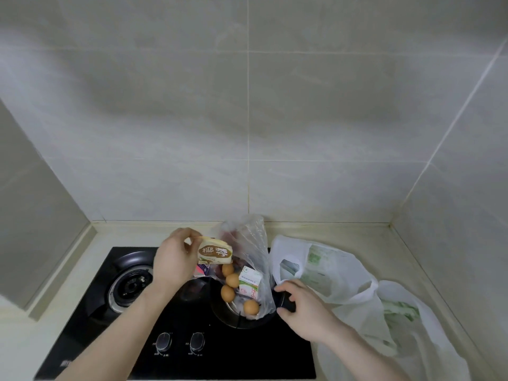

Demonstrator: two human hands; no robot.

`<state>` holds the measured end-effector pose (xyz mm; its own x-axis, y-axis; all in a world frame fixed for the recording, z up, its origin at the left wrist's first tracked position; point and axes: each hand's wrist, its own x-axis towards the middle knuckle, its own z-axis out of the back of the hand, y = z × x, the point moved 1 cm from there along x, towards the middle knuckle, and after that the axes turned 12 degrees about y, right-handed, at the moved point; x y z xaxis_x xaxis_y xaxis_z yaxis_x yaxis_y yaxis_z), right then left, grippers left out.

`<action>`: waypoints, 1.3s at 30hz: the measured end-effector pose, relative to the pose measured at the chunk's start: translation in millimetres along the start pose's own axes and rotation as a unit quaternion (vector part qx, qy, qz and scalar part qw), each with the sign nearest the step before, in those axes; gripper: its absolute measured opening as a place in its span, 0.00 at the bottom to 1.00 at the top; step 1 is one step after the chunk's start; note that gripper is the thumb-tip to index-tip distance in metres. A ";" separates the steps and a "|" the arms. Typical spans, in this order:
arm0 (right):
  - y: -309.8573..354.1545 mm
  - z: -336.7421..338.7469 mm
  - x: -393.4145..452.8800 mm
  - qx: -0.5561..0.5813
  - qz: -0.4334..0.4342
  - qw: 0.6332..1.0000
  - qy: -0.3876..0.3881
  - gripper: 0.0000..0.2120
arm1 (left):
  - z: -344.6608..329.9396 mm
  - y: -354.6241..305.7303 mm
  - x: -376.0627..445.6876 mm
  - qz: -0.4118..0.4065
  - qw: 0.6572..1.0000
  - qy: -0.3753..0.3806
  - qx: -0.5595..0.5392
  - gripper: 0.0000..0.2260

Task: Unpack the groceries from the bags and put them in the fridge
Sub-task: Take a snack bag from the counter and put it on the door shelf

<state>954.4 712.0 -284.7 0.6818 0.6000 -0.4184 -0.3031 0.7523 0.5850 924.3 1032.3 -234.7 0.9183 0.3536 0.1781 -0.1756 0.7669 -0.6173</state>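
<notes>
Groceries are in the middle of unpacking on the black glass gas stove (90,325), set into the pale stone desk (412,257). The left hand (171,261) holds a small cream and brown drink carton (215,253), fingers curled round it, lifted just above the mouth of the clear thin plastic bag (247,240); I judge it is being taken out for the fridge. The right hand (305,312) rests at the lower edge of this bag, fingers curled on a dark object there, probably to keep the bag steady, but whether it pinches the plastic I cannot tell. Between both hands, inside the bag, lie four brown eggs (232,280) and a white milk carton (249,283). Beyond the right hand lies a white plastic shopping bag (330,270) with something green inside.
</notes>
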 end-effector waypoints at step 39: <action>62.8 28.1 -24.2 0.125 0.068 0.974 -0.174 0.18 | 62.0 -32.8 -130.5 0.062 0.992 0.042 -0.106 0.06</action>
<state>937.5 737.1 -218.3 0.8445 0.5282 -0.0885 -0.2650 0.5556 0.7880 788.2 994.2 -190.2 0.9218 0.3863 0.0322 -0.2191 0.5876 -0.7789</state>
